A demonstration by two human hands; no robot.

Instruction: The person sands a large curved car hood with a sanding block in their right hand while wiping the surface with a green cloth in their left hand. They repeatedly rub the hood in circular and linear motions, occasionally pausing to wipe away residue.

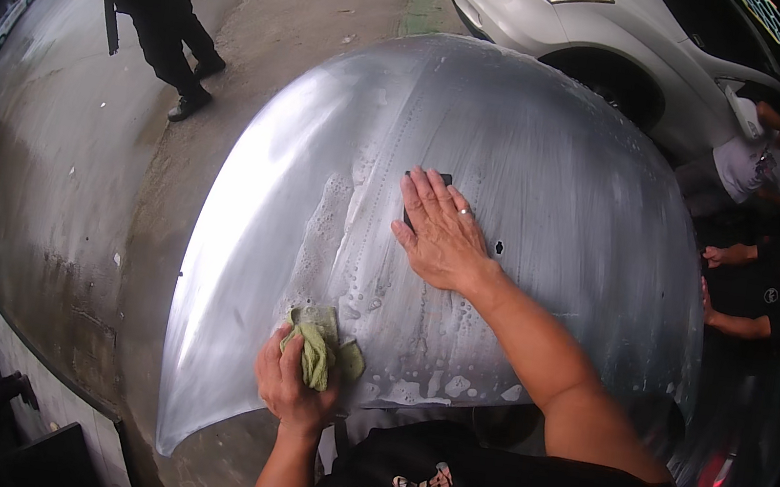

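A silver-grey car hood (532,213) lies in front of me, wet and streaked with soap suds. My right hand (440,235) rests flat on its middle, fingers stretched out, over a dark flat pad (408,214). Only the pad's edges show past my fingertips and thumb, so its exact kind is hidden. At the hood's near edge, my left hand (295,379) is closed around a crumpled green cloth (317,347), part of which touches the wet metal.
A white car (575,31) stands just beyond the hood. On the right, a person's hands (728,256) are at the hood's edge, and another person (750,163) is behind. Someone in dark clothes (160,6) stands on the wet concrete floor (75,163) at far left.
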